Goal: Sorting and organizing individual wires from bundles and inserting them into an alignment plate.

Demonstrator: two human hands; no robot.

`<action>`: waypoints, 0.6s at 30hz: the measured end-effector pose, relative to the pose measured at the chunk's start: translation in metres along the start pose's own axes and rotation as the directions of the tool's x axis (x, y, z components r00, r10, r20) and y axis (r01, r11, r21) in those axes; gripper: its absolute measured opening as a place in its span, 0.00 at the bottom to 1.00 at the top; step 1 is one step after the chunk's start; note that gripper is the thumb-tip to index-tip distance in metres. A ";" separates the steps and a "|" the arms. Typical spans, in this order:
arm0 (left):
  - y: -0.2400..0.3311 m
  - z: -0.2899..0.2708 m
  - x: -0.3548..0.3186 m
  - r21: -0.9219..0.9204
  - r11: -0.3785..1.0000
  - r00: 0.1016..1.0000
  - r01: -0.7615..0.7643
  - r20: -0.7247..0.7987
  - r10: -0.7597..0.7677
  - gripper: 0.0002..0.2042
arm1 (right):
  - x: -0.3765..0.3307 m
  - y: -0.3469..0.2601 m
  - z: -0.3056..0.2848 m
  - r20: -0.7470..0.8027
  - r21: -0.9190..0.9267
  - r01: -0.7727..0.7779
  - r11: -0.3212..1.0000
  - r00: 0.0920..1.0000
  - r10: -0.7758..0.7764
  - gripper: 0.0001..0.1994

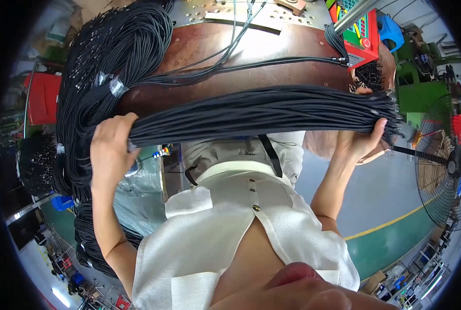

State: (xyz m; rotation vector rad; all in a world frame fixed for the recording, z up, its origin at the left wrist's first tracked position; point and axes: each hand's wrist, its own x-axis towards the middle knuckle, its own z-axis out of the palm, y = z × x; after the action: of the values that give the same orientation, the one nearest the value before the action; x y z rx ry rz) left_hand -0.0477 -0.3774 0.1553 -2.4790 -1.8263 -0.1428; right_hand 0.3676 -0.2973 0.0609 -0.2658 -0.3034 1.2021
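Observation:
A thick bundle of black cables [251,111] stretches across in front of me, over the near edge of the brown worktop. My left hand [110,145] grips its left end, fingers behind and thumb on the near side. At the other end my right hand [362,142] is closed round the bundle from below, its thumb on the near side and fingertips showing at the far side. Small connector tips [390,116] fan out beyond my right hand. The left end meets more black cable, so where it stops is hidden.
A large heap of coiled black cables [137,41], tied with clear wrap [118,87], lies at left. Loose cables [272,64] run across the brown worktop [194,46]. A red machine box [364,51] stands at back right; a black fan [450,163] is at far right.

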 end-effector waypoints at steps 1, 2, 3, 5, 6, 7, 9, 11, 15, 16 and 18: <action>-0.013 0.004 0.001 0.022 1.000 1.000 -0.001 0.027 0.000 0.33 | -0.001 0.005 -0.010 0.073 -0.030 -0.055 0.998 0.996 0.057 0.31; -0.028 0.010 0.001 0.049 0.999 0.999 0.007 0.052 -0.010 0.33 | -0.005 0.017 -0.010 0.014 0.003 -0.125 0.992 0.992 0.124 0.27; -0.043 0.024 0.004 0.043 0.999 0.998 0.001 0.058 -0.003 0.33 | -0.009 0.032 -0.016 -0.216 -0.064 -0.060 0.996 0.975 0.045 0.26; -0.070 0.060 0.009 0.056 0.998 0.988 0.008 0.152 -0.016 0.33 | -0.010 0.049 -0.021 -0.389 -0.140 -0.060 0.988 0.921 0.001 0.23; -0.083 0.069 0.018 0.028 1.000 0.990 0.001 0.138 -0.005 0.33 | -0.008 0.052 -0.019 -0.353 -0.144 -0.093 0.985 0.935 0.037 0.22; -0.093 0.074 0.028 0.053 0.999 0.993 0.010 0.114 -0.016 0.33 | -0.002 0.056 -0.012 -0.445 -0.153 -0.130 0.980 0.894 0.049 0.21; -0.113 0.081 0.043 0.087 0.996 0.998 0.002 0.059 -0.007 0.34 | 0.015 0.066 -0.005 -0.462 -0.135 -0.173 0.976 0.882 0.092 0.20; -0.135 0.083 0.061 0.107 0.994 0.998 -0.017 0.065 0.010 0.34 | 0.037 0.083 0.005 -0.518 -0.157 -0.207 0.966 0.850 0.098 0.17; -0.168 0.088 0.085 0.176 0.982 0.998 -0.069 0.022 0.066 0.34 | 0.063 0.097 -0.001 -0.334 -0.231 -0.279 0.932 0.923 0.193 0.19; -0.170 0.087 0.081 0.174 0.983 0.998 -0.061 0.030 0.056 0.34 | 0.061 0.087 0.004 -0.265 -0.231 -0.379 0.896 0.911 0.317 0.23; -0.170 0.086 0.077 0.150 0.985 0.997 -0.081 0.020 0.078 0.34 | 0.059 0.047 -0.010 -0.348 -0.332 -0.590 0.736 0.802 0.486 0.24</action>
State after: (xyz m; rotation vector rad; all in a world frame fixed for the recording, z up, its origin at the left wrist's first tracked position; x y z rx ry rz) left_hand -0.1842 -0.2452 0.0775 -2.4495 -1.6723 0.0159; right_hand 0.3498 -0.2266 0.0396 -0.9344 -0.2825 1.6613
